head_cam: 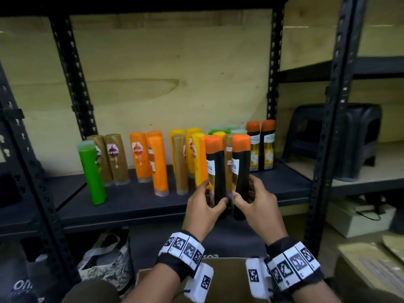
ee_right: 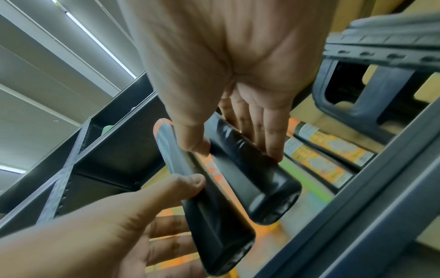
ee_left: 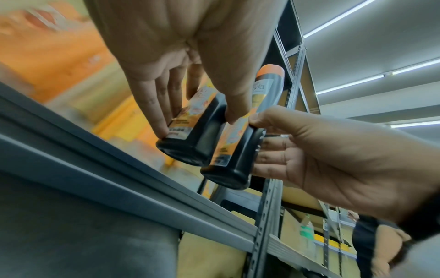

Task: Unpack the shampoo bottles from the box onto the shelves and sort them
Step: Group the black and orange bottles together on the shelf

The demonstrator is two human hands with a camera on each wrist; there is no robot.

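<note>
Two black shampoo bottles with orange caps stand upright side by side, just above the front of the dark shelf (head_cam: 135, 202). My left hand (head_cam: 204, 203) grips the base of the left bottle (head_cam: 215, 169) (ee_left: 190, 144) (ee_right: 214, 216). My right hand (head_cam: 255, 200) grips the base of the right bottle (head_cam: 240, 171) (ee_left: 228, 165) (ee_right: 252, 178). Neither base touches the shelf. Two matching black-and-orange bottles (head_cam: 261, 147) stand at the back right of the shelf. The cardboard box (head_cam: 227, 278) lies below my wrists, its inside hidden.
On the shelf stand a green bottle (head_cam: 93, 176), brown ones (head_cam: 115, 158), orange ones (head_cam: 140, 156) and yellow ones (head_cam: 192, 147). A black upright post (head_cam: 328, 127) is on the right, with a black stool (head_cam: 341, 138) behind it. A patterned bag (head_cam: 109, 259) sits lower left.
</note>
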